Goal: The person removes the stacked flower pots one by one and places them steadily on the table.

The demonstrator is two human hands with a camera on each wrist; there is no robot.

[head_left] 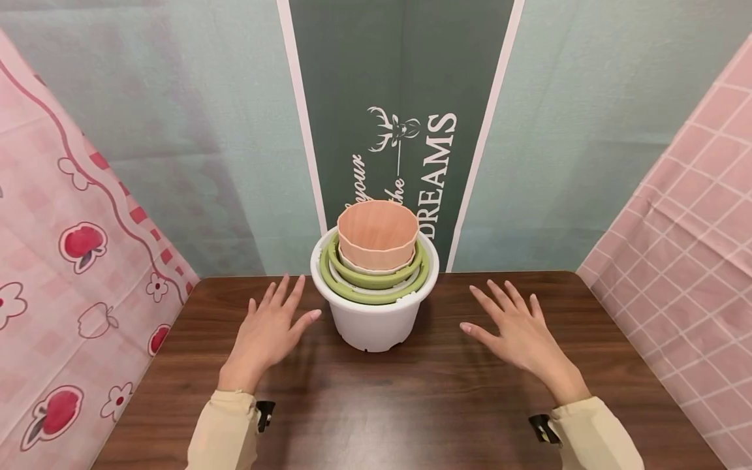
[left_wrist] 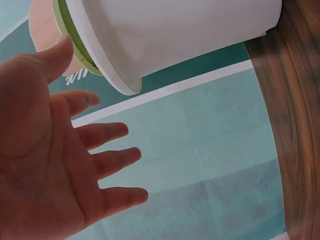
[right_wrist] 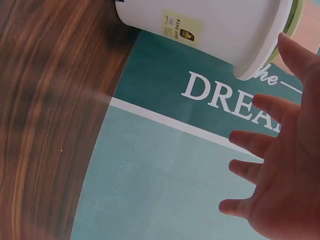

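A nested stack of plant pots stands upright near the back of the table. Outermost is a large white pot [head_left: 376, 326], which bears a small printed label [right_wrist: 181, 28] on one side. Inside it sit green-rimmed pots [head_left: 376, 297] with white between them, and a peach faceted pot [head_left: 378, 232] pokes up on top. My left hand [head_left: 267, 329] is spread to the left of the stack, apart from it and holding nothing. On the other side, my right hand [head_left: 519, 329] has its fingers spread too, farther from the pots, touching none of them.
The dark wooden table [head_left: 370, 418] runs back to a teal and green cloth [head_left: 364, 65] with white lettering, close behind the pots. Pink patterned cloth [head_left: 70, 294] borders the left side, and pink checked cloth [head_left: 693, 261] the right.
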